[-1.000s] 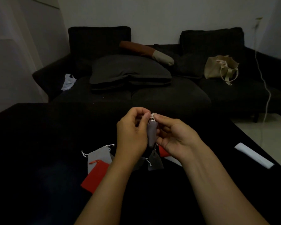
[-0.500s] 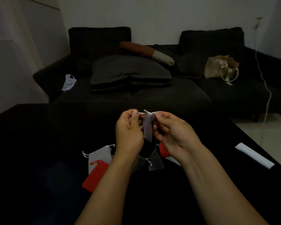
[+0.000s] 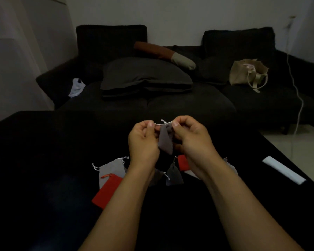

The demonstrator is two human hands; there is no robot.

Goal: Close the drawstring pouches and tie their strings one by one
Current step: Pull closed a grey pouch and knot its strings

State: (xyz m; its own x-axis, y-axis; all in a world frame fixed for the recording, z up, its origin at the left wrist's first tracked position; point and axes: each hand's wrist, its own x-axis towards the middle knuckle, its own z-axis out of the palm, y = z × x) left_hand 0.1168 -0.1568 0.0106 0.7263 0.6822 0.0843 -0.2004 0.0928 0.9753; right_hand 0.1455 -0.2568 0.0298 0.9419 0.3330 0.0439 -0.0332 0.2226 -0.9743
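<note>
On the left part of the black table (image 3: pixel 43 160) lie a light grey pouch (image 3: pixel 111 169) and a red pouch (image 3: pixel 107 193), partly one over the other, waiting their turn. Above the table, the left hand (image 3: pixel 143 142) pinches one end of the white string (image 3: pixel 164 122) between thumb and curled fingers. The dark grey pouch (image 3: pixel 165 140) hangs from this string between the two hands, its mouth already gathered. The right hand (image 3: pixel 190 138) pinches the other end in the same way. I think the knot is being pulled tight now. To do it well, both hands should pull outward evenly and level, close to the knot, so the mouth stays closed. Below, a second dark grey pouch (image 3: pixel 173 175) and another red pouch (image 3: pixel 183 163) lie on the table.
</note>
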